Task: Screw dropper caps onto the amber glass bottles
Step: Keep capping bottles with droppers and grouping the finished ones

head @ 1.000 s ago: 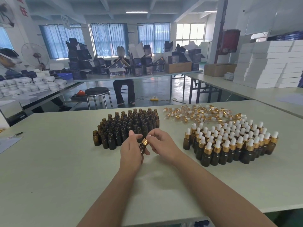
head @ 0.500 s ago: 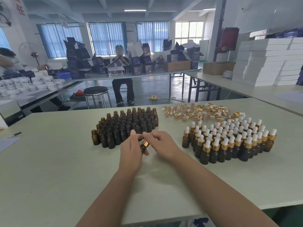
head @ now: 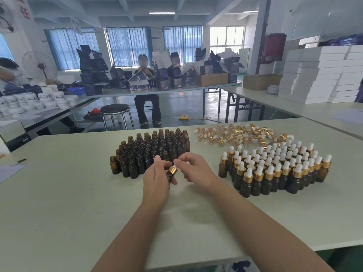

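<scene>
Bare table (head: 78, 203) is stretching from both wrists to its near edge; the left hand (head: 156, 181) is gripping an amber bottle (head: 170, 177); the right hand (head: 196, 170) is seemingly pinching its dropper cap (head: 172, 169); uncapped bottles (head: 149, 152) are crowding just beyond, capped bottles (head: 275, 169) rightward.

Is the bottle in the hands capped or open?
Capped: the gold-collared dropper cap sits on the bottle, which the left hand holds; the right hand pinches the cap. Tightness: cannot tell.

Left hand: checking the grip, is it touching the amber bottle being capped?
Touching. Head view: the left hand curls round the amber bottle.
</scene>
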